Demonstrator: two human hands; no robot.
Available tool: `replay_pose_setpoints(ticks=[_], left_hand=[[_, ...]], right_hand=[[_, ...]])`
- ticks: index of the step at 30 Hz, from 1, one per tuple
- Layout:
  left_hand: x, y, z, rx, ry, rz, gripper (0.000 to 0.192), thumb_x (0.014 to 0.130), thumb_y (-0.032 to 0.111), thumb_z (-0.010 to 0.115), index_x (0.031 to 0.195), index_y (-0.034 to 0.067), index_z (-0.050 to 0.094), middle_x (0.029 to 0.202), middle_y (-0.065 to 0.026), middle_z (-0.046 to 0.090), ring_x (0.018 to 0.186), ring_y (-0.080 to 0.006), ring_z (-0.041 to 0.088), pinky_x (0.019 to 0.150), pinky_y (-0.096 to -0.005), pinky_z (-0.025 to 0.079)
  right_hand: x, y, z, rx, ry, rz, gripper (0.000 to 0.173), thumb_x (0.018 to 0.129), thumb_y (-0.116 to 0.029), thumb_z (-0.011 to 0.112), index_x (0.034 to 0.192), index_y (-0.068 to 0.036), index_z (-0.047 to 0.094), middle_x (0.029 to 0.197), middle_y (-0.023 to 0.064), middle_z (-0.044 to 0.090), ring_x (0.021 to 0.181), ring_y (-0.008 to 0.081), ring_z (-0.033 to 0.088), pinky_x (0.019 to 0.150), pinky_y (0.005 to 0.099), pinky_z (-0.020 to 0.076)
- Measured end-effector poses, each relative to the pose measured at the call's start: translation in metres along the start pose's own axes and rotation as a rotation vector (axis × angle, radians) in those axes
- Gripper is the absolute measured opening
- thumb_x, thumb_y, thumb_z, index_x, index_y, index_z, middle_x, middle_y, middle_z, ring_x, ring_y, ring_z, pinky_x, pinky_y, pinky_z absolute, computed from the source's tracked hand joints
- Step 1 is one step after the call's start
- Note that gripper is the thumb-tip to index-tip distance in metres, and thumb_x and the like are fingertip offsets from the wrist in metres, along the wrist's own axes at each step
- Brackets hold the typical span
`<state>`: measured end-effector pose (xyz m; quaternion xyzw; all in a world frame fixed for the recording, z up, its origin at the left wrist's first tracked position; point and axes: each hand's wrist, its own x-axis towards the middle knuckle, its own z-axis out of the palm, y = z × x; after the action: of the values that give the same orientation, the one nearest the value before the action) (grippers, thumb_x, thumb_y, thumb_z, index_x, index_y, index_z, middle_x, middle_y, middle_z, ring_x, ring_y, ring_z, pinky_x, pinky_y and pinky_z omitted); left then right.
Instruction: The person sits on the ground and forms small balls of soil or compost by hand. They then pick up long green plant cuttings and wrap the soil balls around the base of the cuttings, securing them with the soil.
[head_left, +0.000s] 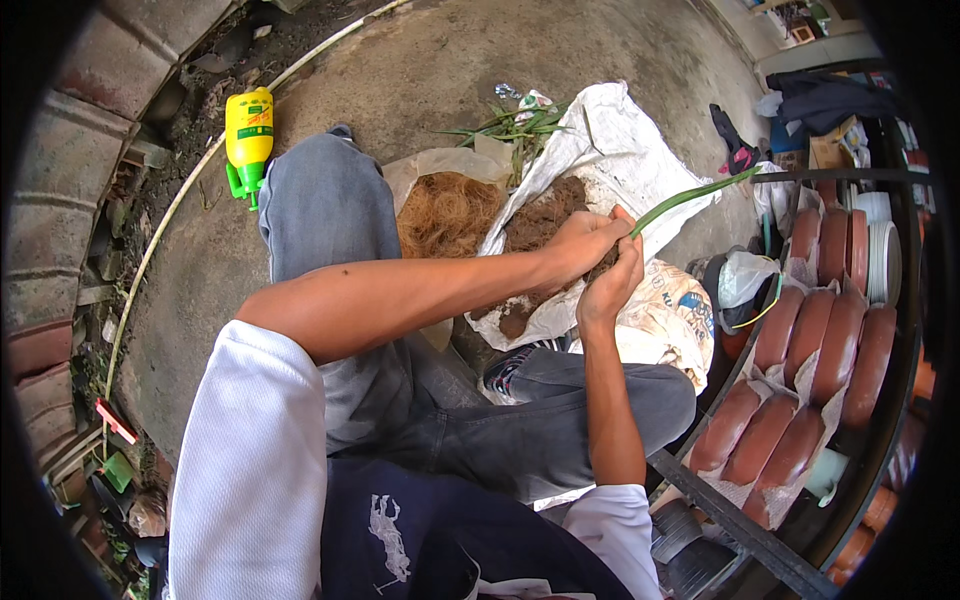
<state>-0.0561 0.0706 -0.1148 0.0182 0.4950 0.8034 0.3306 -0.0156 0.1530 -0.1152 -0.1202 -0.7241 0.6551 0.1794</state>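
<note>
Both my hands meet over a white woven sack (630, 142). They hold a plant with a long, narrow green leaf (686, 197) that points up and to the right. My left hand (581, 244) pinches close to the leaf's lower end. My right hand (613, 285) is closed around the base just below it. Dark brown fibrous material (600, 264) shows between the palms; the fingers hide most of it. Under my hands, brown soil-like fibre (551, 214) lies on the sack. To its left, a clear plastic bag (420, 171) holds loose coir fibre (446, 214).
Cut green leaves (510, 124) lie on the concrete floor (420, 67) beyond the bags. A yellow-and-green pump sprayer (250, 139) stands at left, near a pale hose (165, 217). Stacked brown plastic pots (810, 330) fill a metal rack at right, beside a printed sack (671, 315).
</note>
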Motion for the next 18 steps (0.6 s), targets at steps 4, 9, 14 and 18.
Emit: replay_pose_setpoints(ticks=[4,9,14,18], left_hand=[[0.003,-0.003,0.001,-0.059,-0.027,0.043,0.039,0.097,0.04,0.057,0.091,0.003,0.069,0.086,-0.0006,0.063,0.081,-0.0064,0.053,0.074,-0.0246,0.044],[0.004,0.005,-0.001,-0.055,-0.058,0.021,0.039,0.095,0.041,0.062,0.09,0.002,0.069,0.085,-0.0007,0.064,0.078,-0.0061,0.055,0.069,-0.0237,0.045],[0.002,0.012,0.001,-0.075,-0.048,0.001,0.038,0.093,0.04,0.065,0.089,0.002,0.068,0.085,-0.0022,0.065,0.078,-0.0066,0.056,0.071,-0.0236,0.046],[0.005,0.01,0.0,-0.111,-0.062,0.022,0.038,0.092,0.039,0.067,0.091,0.002,0.068,0.087,-0.003,0.064,0.081,-0.0074,0.056,0.073,-0.0238,0.046]], right_hand=[[0.0,-0.002,0.001,-0.028,0.005,-0.011,0.043,0.097,-0.017,0.034,0.124,0.009,0.054,0.124,0.0178,0.057,0.118,0.0249,0.051,0.104,0.0363,0.0358],[-0.001,-0.005,0.002,-0.02,-0.002,-0.023,0.042,0.097,-0.016,0.034,0.125,0.009,0.053,0.123,0.018,0.057,0.117,0.0243,0.052,0.103,0.0361,0.0371],[-0.001,-0.009,0.003,-0.045,-0.012,-0.043,0.042,0.097,-0.015,0.034,0.126,0.009,0.052,0.123,0.0179,0.057,0.117,0.0242,0.052,0.103,0.036,0.0371],[0.001,-0.006,0.0,-0.036,-0.021,-0.065,0.04,0.098,-0.016,0.037,0.127,0.008,0.051,0.125,0.0185,0.055,0.117,0.0239,0.051,0.103,0.0354,0.0374]])
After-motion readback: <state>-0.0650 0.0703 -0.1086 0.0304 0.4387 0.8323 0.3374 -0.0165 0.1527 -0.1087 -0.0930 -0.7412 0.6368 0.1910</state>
